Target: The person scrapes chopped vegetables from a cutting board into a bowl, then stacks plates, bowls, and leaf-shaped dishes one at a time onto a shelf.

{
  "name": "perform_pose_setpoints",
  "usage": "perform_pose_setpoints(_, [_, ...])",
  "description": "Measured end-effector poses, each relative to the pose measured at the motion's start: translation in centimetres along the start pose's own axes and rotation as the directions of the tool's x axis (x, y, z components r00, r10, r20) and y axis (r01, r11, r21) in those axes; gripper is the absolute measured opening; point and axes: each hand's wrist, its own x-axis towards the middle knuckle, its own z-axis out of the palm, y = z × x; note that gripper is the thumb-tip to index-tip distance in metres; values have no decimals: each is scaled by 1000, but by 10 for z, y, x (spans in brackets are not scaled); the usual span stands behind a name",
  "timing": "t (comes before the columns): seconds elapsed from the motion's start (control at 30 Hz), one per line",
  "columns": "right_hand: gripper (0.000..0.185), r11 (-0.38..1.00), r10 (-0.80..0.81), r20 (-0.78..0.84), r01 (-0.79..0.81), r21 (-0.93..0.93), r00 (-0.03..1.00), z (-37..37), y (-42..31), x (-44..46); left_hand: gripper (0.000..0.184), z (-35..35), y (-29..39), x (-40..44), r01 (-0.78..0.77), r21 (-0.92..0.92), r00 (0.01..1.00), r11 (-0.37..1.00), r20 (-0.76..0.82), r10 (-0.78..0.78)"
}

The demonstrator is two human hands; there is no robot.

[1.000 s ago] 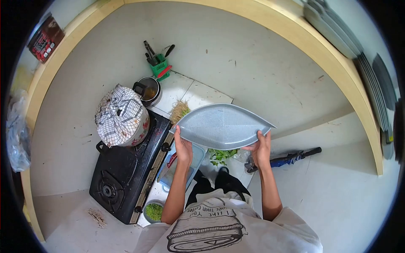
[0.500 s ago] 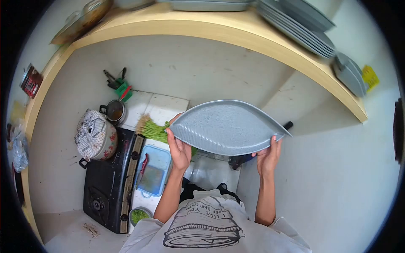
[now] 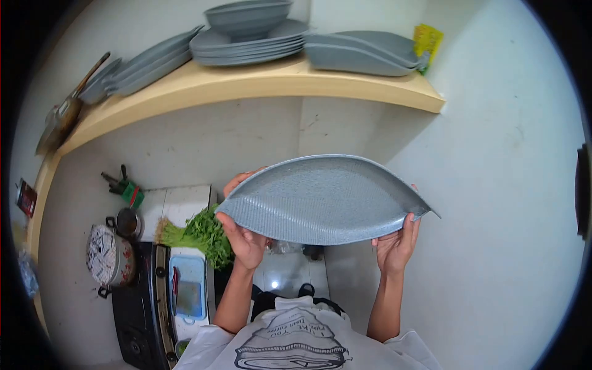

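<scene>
A grey leaf-shaped serving plate (image 3: 327,197), ribbed along its near side, is held up in front of my chest. My left hand (image 3: 245,243) grips its left pointed end, thumb on the near rim and fingers behind. At the right end, my right hand (image 3: 398,246) is closed on the rim, with the thumb on the upper face and the other fingers partly hidden underneath. The plate's upper surface faces me and nothing lies on it.
A wooden shelf (image 3: 265,83) above carries stacked grey plates (image 3: 246,52), a bowl (image 3: 250,18) and leaf-shaped dishes (image 3: 364,52). At lower left are a stove (image 3: 132,308), a cloth-covered pot (image 3: 126,262), leafy greens (image 3: 209,234), a blue tray (image 3: 196,268) and a green knife holder (image 3: 132,195).
My view has turned toward the right part of the shelf, so the stove and counter sit farther left and lower. Both hands still hold the plate, which appears slightly larger.
</scene>
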Motion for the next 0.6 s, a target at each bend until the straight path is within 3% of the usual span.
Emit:
perform_pose_setpoints(0.07, [58,999,-36,28,36,5,999,0,-15,9,81,12,1,12,-42,88,999,995,17,41])
perform_pose_setpoints(0.27, [56,995,-94,20,94,20,995,18,-57,35,66,27,-1,59,-242,48,963,969,134,234])
perform_pose_setpoints(0.33, [48,994,-99,-32,100,36,995,30,-69,49,59,35,7,85,-347,52,922,936,199,331])
perform_pose_setpoints(0.37, [46,993,-103,-11,104,53,995,36,-79,57,50,36,10,98,-395,-18,889,919,244,387])
perform_pose_setpoints(0.47, [40,991,-112,70,107,78,991,50,-108,82,45,53,32,135,-531,-113,758,840,380,531])
perform_pose_setpoints(0.6, [38,989,-139,150,130,67,979,67,-145,131,44,69,57,174,-687,149,682,711,471,560])
